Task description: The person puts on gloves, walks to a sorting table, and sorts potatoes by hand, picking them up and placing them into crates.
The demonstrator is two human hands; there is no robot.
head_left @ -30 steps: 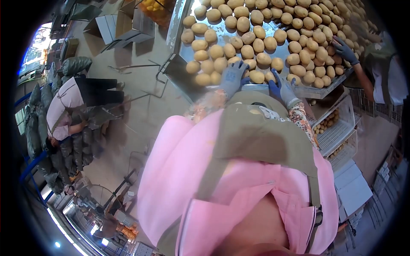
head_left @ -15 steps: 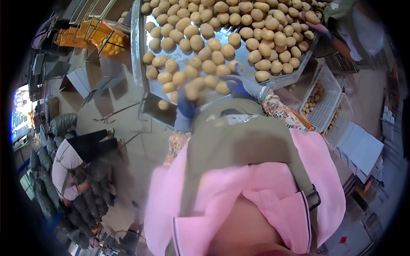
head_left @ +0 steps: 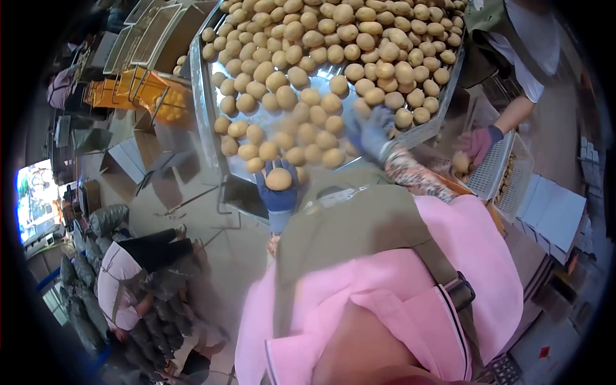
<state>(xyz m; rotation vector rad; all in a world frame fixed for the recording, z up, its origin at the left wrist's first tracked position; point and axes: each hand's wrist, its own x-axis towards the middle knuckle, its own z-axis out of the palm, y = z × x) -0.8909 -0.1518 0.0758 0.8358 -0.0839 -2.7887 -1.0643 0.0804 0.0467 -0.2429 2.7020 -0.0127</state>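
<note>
Blue-gloved left hand (head_left: 277,196): palm up at the tray's near left corner, part open, with one potato (head_left: 278,179) cradled against my palm and my fingers rising behind it; support from beneath probably lets me hold it without squeezing.
Right hand (head_left: 373,135): over the lower right part of the spread, near the loose potatoes; motion blur hides the fingers, so I cannot tell how far open it is or whether it has hold of anything.
Potatoes (head_left: 346,32): piled closely across the top of the frame, thinner towards me in the middle, likely so that single ones can be reached and seen.
Metal tray (head_left: 200,102): raised rim down the left and angled at the right, which I judge stops them rolling off; bare metal shows between the pile and the nearer ones, giving my fingers some room.
Near edge: close to my apron (head_left: 359,231), so my elbows have little space; past the left corner, floor shows beside my wrist.
Co-worker's gloved hand (head_left: 478,144): right of the frame, outside the tray, at another potato (head_left: 461,162) beside the white crates (head_left: 486,173), well apart from my left hand.
</note>
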